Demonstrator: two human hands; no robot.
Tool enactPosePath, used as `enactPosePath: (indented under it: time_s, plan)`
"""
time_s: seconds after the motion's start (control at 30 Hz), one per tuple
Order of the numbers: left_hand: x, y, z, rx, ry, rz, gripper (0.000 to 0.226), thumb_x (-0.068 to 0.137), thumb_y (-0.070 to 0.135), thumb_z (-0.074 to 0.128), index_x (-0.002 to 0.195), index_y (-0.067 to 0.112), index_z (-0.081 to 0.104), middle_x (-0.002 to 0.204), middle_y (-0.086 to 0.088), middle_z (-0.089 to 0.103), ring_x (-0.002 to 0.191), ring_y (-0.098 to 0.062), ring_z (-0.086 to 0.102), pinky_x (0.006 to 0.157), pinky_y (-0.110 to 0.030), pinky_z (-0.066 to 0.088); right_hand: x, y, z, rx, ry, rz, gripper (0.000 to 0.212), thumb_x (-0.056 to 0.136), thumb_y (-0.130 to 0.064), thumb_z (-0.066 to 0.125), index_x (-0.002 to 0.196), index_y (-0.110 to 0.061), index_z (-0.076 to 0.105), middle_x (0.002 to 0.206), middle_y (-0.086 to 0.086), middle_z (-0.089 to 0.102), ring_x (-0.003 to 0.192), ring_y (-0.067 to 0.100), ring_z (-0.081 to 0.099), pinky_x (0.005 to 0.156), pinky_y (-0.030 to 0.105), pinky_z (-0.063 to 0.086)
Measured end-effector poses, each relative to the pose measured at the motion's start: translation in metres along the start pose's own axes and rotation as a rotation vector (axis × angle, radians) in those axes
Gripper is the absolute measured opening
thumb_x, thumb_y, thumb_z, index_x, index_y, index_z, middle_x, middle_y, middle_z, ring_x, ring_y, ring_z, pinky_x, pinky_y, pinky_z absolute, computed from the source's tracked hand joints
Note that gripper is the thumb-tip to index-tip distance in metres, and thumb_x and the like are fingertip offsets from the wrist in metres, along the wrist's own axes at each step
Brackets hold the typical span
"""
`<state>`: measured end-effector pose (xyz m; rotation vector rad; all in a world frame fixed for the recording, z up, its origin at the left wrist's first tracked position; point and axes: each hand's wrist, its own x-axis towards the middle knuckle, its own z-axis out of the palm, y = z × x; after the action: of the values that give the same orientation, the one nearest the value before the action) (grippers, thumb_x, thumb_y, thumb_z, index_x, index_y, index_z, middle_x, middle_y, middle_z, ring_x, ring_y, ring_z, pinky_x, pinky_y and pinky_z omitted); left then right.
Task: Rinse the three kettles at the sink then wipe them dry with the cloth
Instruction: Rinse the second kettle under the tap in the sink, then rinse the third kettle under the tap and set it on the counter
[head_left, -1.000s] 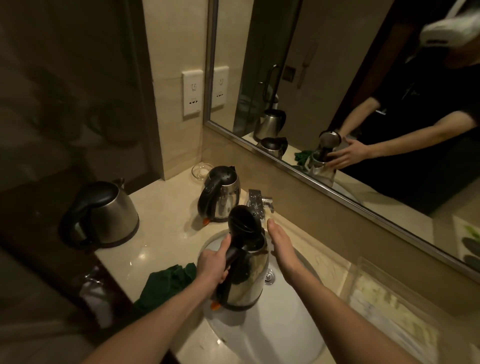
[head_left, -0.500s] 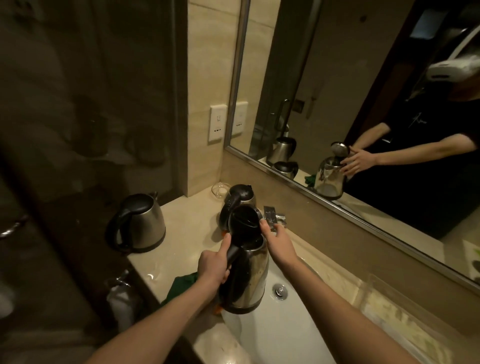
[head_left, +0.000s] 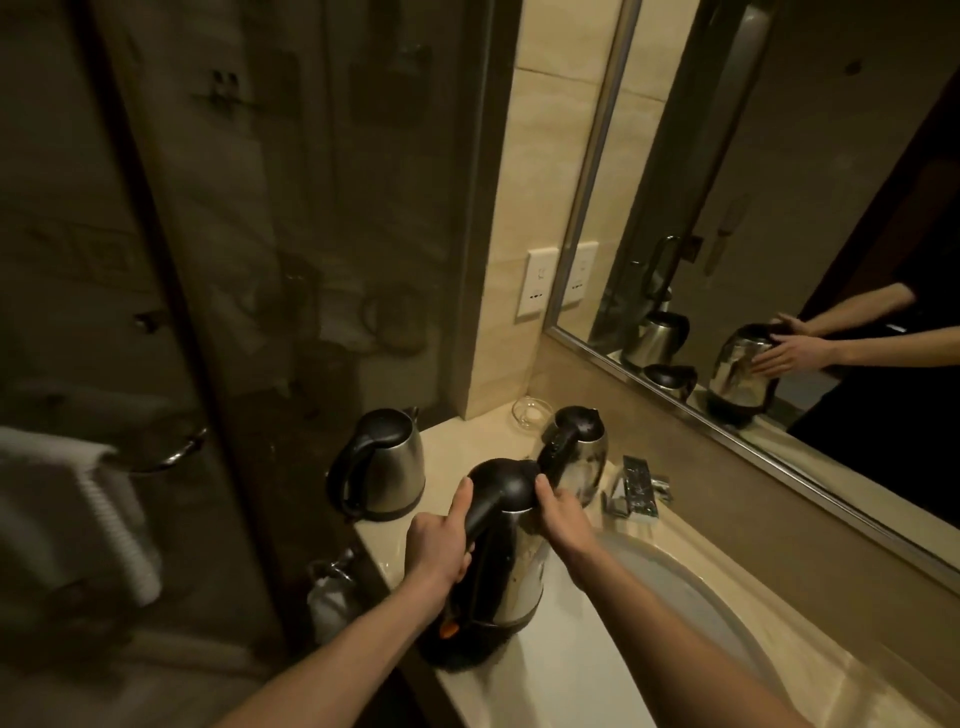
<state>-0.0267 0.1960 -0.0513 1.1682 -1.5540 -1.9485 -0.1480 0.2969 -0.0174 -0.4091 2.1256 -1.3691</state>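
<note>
One kettle (head_left: 519, 582) gripped by left hand (head_left: 436, 551), right hand (head_left: 566, 525) against it, base shadowed

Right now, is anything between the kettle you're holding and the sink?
Nothing visible. The held kettle is at the sink's left rim, left hand gripping its handle, right hand on its side. The faucet, back kettle and left kettle stand farther back.

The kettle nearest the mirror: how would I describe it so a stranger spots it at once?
Find the wall mirror; below its lower left corner a glass dish sits on the counter. The back kettle stands right of that dish, left of the tap. Only it stands under the mirror; the held kettle is nearer, the left kettle by the dark wall.
</note>
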Motion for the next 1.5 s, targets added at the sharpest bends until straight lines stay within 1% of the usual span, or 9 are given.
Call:
enactPosePath:
  time_s: [0.17,0.33,0.53,0.7,0.8,0.97,1.17,1.3,1.5]
  plan:
    - [0.020,-0.001,-0.022,-0.014,0.063,-0.003,0.067,0.085,0.068,0.059,0.089,0.001,0.058,0.049,0.000,0.049,0.039,-0.013,0.047,0.039,-0.024,0.036,0.021,-0.010,0.030,0.080,-0.031,0.084,0.040,0.101,-0.037,0.039,0.118,-0.005,0.054,0.112,0.013,0.061,0.092,0.019,0.061,0.068,0.027,0.050]
    - [0.044,0.006,-0.034,0.012,0.115,-0.008,0.081,0.073,0.083,0.056,0.088,0.003,0.059,0.055,-0.003,0.055,0.041,-0.015,0.052,0.043,-0.024,0.040,0.057,-0.014,0.054,0.042,0.003,0.090,0.054,0.092,-0.049,0.042,0.119,-0.006,0.059,0.107,0.010,0.066,0.096,0.023,0.064,0.089,0.041,0.052]
    - [0.078,0.017,-0.028,0.011,0.125,0.018,0.069,0.082,0.074,0.057,0.058,0.009,0.057,0.043,-0.001,0.052,0.042,-0.021,0.052,0.057,-0.033,0.042,0.086,-0.033,0.058,0.064,-0.002,0.072,0.035,0.102,-0.035,0.035,0.102,-0.010,0.059,0.096,0.010,0.063,0.079,0.017,0.059,0.063,0.025,0.045]
    - [0.111,0.019,-0.021,0.031,0.114,0.013,0.105,0.057,0.098,0.045,0.084,-0.002,0.063,0.064,-0.011,0.057,0.055,-0.025,0.058,0.059,-0.034,0.045,0.116,-0.036,0.060,0.074,0.004,0.066,0.044,0.101,-0.048,0.027,0.115,-0.019,0.057,0.106,0.005,0.063,0.098,0.022,0.060,0.090,0.034,0.043]
    - [0.126,0.023,-0.018,0.049,0.091,-0.005,0.109,0.057,0.096,0.044,0.091,-0.005,0.064,0.061,-0.008,0.058,0.052,-0.021,0.059,0.058,-0.033,0.046,0.134,-0.034,0.060,0.112,0.007,0.066,0.039,0.101,-0.048,0.026,0.112,-0.024,0.056,0.097,-0.005,0.061,0.089,0.010,0.057,0.087,0.032,0.039]
    - [0.150,0.025,-0.009,0.129,0.078,0.014,0.075,0.084,0.075,0.051,0.070,0.003,0.064,0.055,-0.005,0.057,0.055,-0.023,0.059,0.068,-0.044,0.056,0.163,-0.030,0.063,0.162,0.023,0.102,0.042,0.100,-0.051,0.025,0.114,-0.026,0.056,0.103,-0.002,0.061,0.097,0.014,0.054,0.094,0.033,0.036]
    - [0.172,0.021,0.001,0.123,0.090,-0.003,0.084,0.064,0.093,0.049,0.067,0.010,0.058,0.081,-0.024,0.065,0.083,-0.040,0.069,0.081,-0.053,0.057,0.189,-0.016,0.066,0.195,0.043,0.125,0.048,0.098,-0.055,0.027,0.114,-0.025,0.060,0.105,-0.004,0.064,0.105,0.016,0.054,0.102,0.036,0.035]
    - [0.180,0.026,0.006,0.134,0.077,0.017,0.050,0.094,0.054,0.056,0.065,0.014,0.048,0.077,-0.010,0.052,0.091,-0.039,0.066,0.086,-0.051,0.055,0.201,-0.014,0.067,0.198,0.072,0.121,0.054,0.096,-0.059,0.029,0.119,-0.023,0.062,0.112,0.001,0.067,0.110,0.017,0.057,0.104,0.039,0.038]
    - [0.190,0.019,0.010,0.138,0.074,0.025,0.059,0.087,0.064,0.058,0.053,0.015,0.056,0.058,-0.010,0.055,0.068,-0.035,0.066,0.072,-0.053,0.057,0.209,-0.013,0.067,0.180,0.094,0.103,0.054,0.096,-0.057,0.030,0.116,-0.023,0.066,0.109,0.003,0.070,0.106,0.018,0.062,0.092,0.035,0.048]
